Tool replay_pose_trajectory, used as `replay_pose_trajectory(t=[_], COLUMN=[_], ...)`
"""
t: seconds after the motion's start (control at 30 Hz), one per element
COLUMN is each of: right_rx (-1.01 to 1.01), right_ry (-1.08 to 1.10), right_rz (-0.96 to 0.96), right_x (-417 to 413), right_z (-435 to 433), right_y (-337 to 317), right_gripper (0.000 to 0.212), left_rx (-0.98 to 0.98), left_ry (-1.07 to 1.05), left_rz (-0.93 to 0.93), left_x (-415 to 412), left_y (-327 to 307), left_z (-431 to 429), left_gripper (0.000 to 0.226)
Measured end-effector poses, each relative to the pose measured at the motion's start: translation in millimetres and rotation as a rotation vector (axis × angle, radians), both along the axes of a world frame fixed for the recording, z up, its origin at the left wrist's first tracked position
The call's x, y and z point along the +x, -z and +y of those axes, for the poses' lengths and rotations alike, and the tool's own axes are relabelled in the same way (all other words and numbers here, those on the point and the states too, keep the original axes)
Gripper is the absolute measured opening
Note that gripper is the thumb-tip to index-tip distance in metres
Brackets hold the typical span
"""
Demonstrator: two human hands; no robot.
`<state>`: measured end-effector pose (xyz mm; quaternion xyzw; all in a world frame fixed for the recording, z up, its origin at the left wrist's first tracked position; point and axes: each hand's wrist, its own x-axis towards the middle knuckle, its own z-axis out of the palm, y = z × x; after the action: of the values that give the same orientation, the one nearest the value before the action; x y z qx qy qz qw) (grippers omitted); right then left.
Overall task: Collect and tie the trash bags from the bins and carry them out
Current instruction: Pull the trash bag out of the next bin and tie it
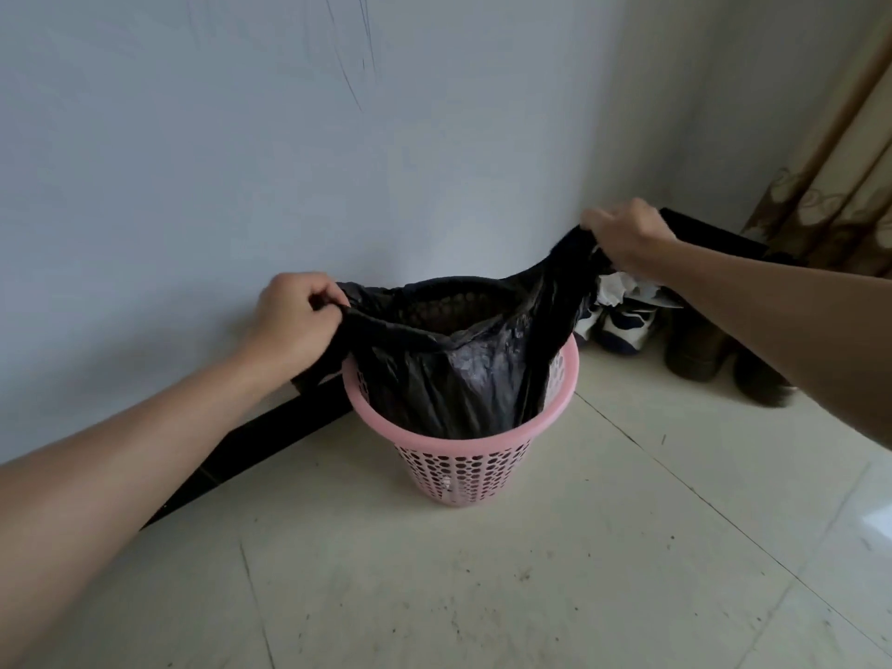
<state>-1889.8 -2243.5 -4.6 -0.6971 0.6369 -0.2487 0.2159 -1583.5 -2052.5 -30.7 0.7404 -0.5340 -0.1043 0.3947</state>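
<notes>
The black trash bag (463, 379) hangs partly lifted in the pink perforated bin (463, 470), its lower part inside and its mouth stretched wide above the rim. The bin stands on the pale tiled floor (555, 572), near the floor's far corner and close to the black baseboard (251, 441) under the grey-blue wall (289, 137). Shoes (627, 325) line the floor's far edge to the right, and beyond them hangs a brown patterned curtain (835, 185). Our left hand (294, 321) curls tightly round the bag's left edge. Our right hand (625, 231), held higher, clutches the right edge. Both our arms reach forward.
</notes>
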Motion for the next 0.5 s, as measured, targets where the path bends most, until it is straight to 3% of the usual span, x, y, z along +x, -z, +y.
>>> replay_pose_trajectory(t=[0.07, 0.13, 0.23, 0.33, 0.4, 0.5], right_rx=[0.010, -0.126, -0.236, -0.027, 0.186, 0.447], right_ry=[0.061, 0.059, -0.104, -0.218, -0.176, -0.116], right_rz=[0.025, 0.250, 0.376, 0.256, 0.075, 0.043], right_x=[-5.8, -6.1, 14.0, 47.1, 61.2, 64.5], right_z=[-7.4, -14.1, -12.1, -14.2, -18.4, -30.2], right_y=[-6.2, -9.6, -11.0, 2.0, 13.8, 30.2], right_gripper=[0.051, 0.044, 0.033, 0.048, 0.056, 0.047], left_rx=[-0.090, -0.083, 0.177, 0.386, 0.430, 0.502], left_ry=[-0.093, -0.169, -0.278, -0.323, -0.303, -0.212], left_rz=[0.156, 0.179, 0.127, 0.496, 0.717, 0.668], left_x=[9.8, 19.7, 29.4, 22.5, 16.7, 14.9], left_y=[-2.4, -6.0, 2.4, 9.4, 12.7, 23.8], left_z=[-7.3, -17.5, -33.1, -40.0, -42.4, -50.4], left_gripper=[0.017, 0.020, 0.033, 0.053, 0.046, 0.019])
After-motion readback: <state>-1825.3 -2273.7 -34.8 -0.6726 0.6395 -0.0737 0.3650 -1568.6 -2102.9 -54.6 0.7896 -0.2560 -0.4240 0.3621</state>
